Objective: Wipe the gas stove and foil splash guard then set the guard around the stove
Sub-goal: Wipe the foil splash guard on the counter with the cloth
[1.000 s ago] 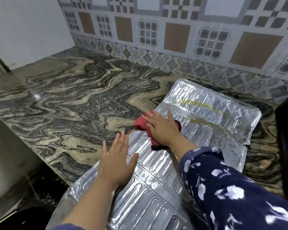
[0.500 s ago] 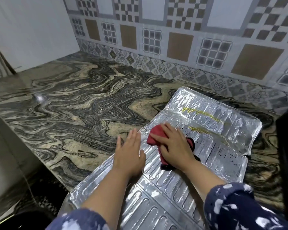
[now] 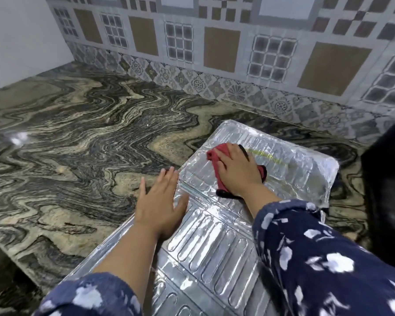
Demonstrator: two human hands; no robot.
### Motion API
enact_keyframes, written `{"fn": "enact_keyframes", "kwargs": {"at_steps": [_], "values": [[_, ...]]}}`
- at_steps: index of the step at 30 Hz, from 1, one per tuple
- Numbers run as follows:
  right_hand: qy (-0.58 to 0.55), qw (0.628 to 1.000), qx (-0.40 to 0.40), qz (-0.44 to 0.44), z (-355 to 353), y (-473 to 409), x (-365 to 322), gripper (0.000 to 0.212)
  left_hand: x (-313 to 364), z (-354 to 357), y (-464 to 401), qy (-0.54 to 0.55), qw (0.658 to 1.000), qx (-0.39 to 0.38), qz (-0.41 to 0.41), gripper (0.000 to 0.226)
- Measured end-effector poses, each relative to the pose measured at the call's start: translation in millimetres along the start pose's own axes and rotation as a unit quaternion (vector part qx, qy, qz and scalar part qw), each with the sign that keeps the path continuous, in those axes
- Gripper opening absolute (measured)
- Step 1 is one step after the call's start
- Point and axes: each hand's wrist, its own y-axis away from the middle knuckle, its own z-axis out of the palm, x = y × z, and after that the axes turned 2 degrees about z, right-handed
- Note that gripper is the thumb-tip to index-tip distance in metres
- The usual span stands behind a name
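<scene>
The bench [image 3: 82, 142] is polished stone with wavy dark, grey and tan veins — a bright glare spot [image 3: 18, 137] shows near its left edge. Behind it runs a tiled wall [image 3: 221, 49] patterned in brown squares, grid panels and checks, with a floral border strip [image 3: 214, 85] along its base — a plain pale wall [image 3: 21, 37] meets it at left.

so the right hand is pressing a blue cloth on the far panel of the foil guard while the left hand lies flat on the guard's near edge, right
Not quite: the cloth is red, not blue, as the head view shows. The rest holds: the right hand presses it on the far panel of the foil guard, and the left hand lies flat, fingers straight, over the guard's near left edge.
</scene>
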Motion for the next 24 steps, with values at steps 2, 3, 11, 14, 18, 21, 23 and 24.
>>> {"fn": "enact_keyframes", "kwargs": {"at_steps": [2,3,11,14,18,21,23,24], "values": [[-0.002,0.999,0.009,0.041,1,8,4,0.049,0,0,0,-0.009,1.0,-0.001,-0.001,0.076],[-0.003,0.998,0.017,0.061,2,12,5,0.049,-1,1,0,-0.014,1.0,-0.003,-0.002,0.076],[-0.049,0.996,0.041,0.057,-1,81,-14,0.044,5,-11,-11,-0.06,0.996,-0.067,-0.002,0.072],[-0.056,0.998,0.003,-0.02,0,95,-21,0.045,24,-19,-23,-0.044,0.997,-0.064,0.007,0.066],[-0.022,0.998,-0.007,-0.064,1,96,-1,0.045,54,-4,-27,0.011,0.996,-0.076,0.035,0.061],[-0.026,0.999,0.017,-0.014,-3,90,25,0.045,53,8,-26,0.02,0.999,-0.041,0.03,0.065],[-0.018,0.999,0.025,0.027,-6,86,43,0.046,50,13,-26,0.015,0.999,-0.021,0.034,0.067],[-0.011,0.998,0.026,0.047,-8,85,52,0.047,49,14,-26,0.012,0.999,-0.016,0.036,0.067]]}}
